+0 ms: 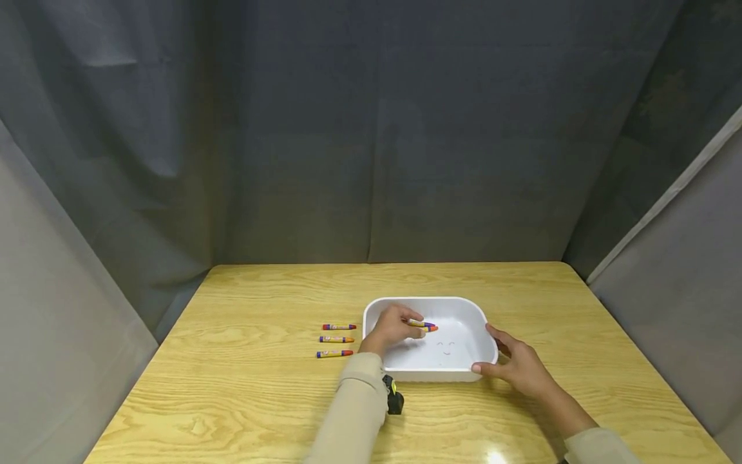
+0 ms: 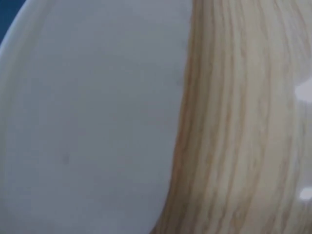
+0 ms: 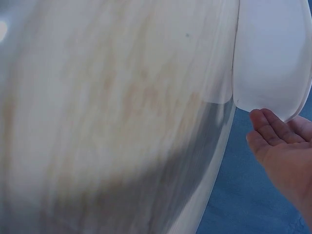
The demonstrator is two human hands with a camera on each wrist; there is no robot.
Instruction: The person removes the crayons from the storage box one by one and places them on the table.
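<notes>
A white tray stands on the wooden table. My left hand reaches over the tray's left side and pinches a purple-wrapped crayon with an orange tip above the tray floor. My right hand rests against the tray's near right corner, thumb on the front rim and fingers along the right rim. In the right wrist view, straight fingers touch the tray's edge. Three more crayons lie in a row on the table, left of the tray. The left wrist view shows only tray wall and wood.
Grey cloth walls close in the table at the back and on both sides. A black wrist camera sits on my left sleeve near the tray's front. Bare wood stretches across the far half and the near left of the table.
</notes>
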